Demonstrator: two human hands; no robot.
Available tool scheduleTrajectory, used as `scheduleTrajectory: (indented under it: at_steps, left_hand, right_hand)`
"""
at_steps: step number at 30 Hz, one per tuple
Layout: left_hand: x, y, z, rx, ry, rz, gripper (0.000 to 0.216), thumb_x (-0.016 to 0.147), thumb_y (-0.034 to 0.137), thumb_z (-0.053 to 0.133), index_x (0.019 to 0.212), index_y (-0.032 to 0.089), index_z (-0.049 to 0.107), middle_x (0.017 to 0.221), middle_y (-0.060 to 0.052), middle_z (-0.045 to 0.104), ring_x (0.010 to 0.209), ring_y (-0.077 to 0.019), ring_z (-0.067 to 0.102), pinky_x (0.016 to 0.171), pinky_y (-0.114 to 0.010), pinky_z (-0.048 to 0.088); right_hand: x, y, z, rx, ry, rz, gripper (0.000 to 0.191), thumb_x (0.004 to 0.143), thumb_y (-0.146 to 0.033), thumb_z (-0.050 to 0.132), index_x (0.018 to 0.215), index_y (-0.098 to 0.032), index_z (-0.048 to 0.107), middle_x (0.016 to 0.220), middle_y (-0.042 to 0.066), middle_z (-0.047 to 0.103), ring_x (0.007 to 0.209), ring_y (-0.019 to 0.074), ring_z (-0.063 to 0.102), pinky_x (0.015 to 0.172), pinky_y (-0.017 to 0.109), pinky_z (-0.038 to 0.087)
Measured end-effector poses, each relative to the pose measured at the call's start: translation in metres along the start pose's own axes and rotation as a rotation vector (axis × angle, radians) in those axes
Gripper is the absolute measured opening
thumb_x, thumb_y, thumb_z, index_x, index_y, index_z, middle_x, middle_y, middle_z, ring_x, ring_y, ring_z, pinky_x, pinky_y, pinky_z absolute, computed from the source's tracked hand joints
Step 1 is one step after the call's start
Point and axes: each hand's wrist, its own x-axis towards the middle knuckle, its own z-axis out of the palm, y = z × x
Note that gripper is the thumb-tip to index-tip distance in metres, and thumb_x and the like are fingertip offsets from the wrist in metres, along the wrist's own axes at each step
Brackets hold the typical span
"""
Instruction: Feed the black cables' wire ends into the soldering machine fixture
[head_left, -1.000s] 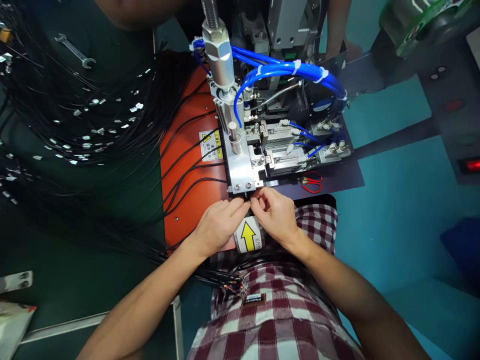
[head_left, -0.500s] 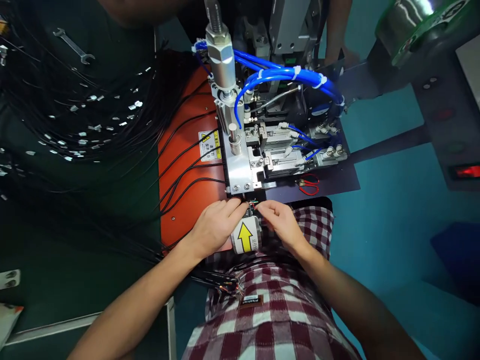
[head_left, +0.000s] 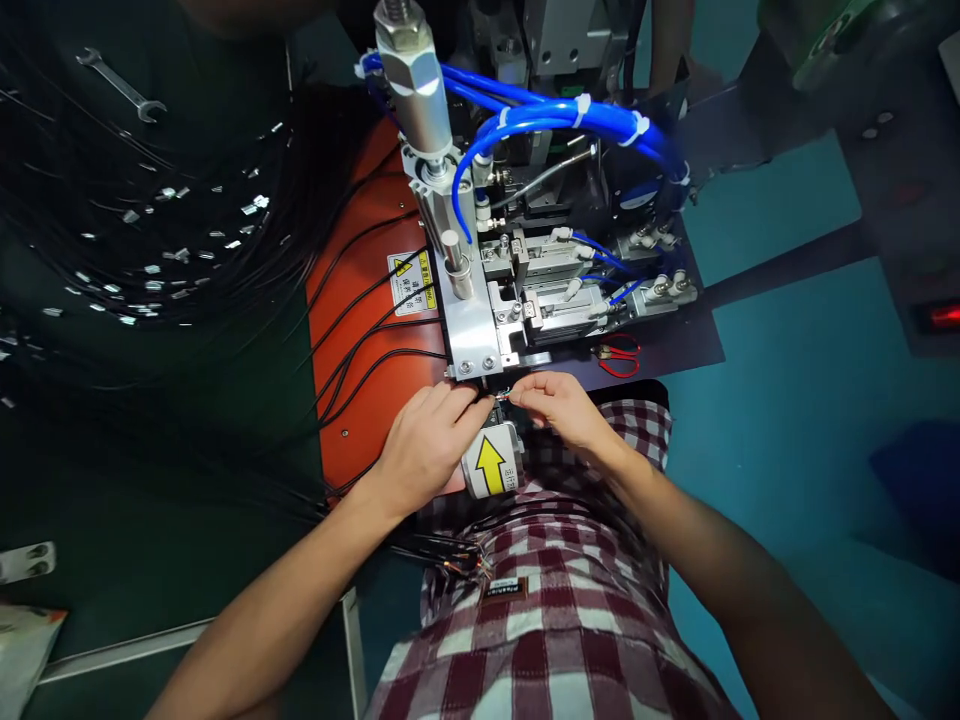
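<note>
My right hand (head_left: 553, 403) pinches the wires (head_left: 502, 397) at 3 o'clock; they run roughly 9-to-3 to my left hand (head_left: 429, 437), equally near, curled at 9 o'clock, whose hold I cannot tell.

wrench (head_left: 121, 85): upper left, aslant | red-handled pliers (head_left: 605, 352): right of centre | pale packet (head_left: 27, 648): lower-left edge
</note>
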Motion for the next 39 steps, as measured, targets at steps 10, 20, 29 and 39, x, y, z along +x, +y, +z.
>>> scheduleTrajectory:
  at_steps: [10, 20, 29, 39]
  left_hand:
    - [-0.003, 0.000, 0.001, 0.020, -0.042, -0.013, 0.038, 0.080, 0.010, 0.054, 0.117, 0.013, 0.057, 0.095, -0.011, 0.057, 0.082, -0.0234, 0.053, 0.066, -0.033, 0.048]
    - [0.004, 0.003, -0.005, 0.036, -0.041, -0.020, 0.029, 0.083, 0.012, 0.051, 0.111, 0.013, 0.060, 0.088, -0.009, 0.058, 0.079, -0.0221, 0.052, 0.067, -0.032, 0.049]
    - [0.001, 0.004, -0.006, -0.039, -0.110, -0.062, 0.034, 0.081, 0.008, 0.052, 0.114, 0.013, 0.059, 0.100, -0.012, 0.058, 0.088, -0.0247, 0.053, 0.072, -0.034, 0.048]
    - [0.002, 0.026, -0.002, -0.104, -0.053, -0.195, 0.032, 0.093, 0.016, 0.041, 0.117, 0.008, 0.059, 0.098, -0.013, 0.061, 0.082, -0.0228, 0.051, 0.070, -0.034, 0.048]
  right_hand:
    - [-0.007, 0.012, 0.013, 0.133, 0.131, -0.071, 0.027, 0.075, -0.042, 0.068, 0.082, -0.016, 0.063, 0.074, 0.000, 0.064, 0.053, 0.0086, 0.056, 0.055, 0.024, 0.044]
    - [-0.003, 0.008, 0.019, 0.141, 0.082, -0.047, 0.025, 0.078, -0.041, 0.063, 0.073, -0.018, 0.056, 0.055, -0.006, 0.051, 0.048, 0.0076, 0.043, 0.050, 0.023, 0.035]
    - [-0.002, 0.010, 0.020, 0.130, 0.051, -0.049, 0.027, 0.080, -0.043, 0.060, 0.073, -0.017, 0.053, 0.051, -0.007, 0.048, 0.048, 0.0084, 0.040, 0.052, 0.024, 0.032]
    - [-0.001, 0.011, 0.018, 0.176, 0.004, -0.026, 0.031, 0.078, -0.047, 0.061, 0.074, -0.017, 0.052, 0.050, -0.007, 0.048, 0.048, 0.0084, 0.038, 0.051, 0.024, 0.028]
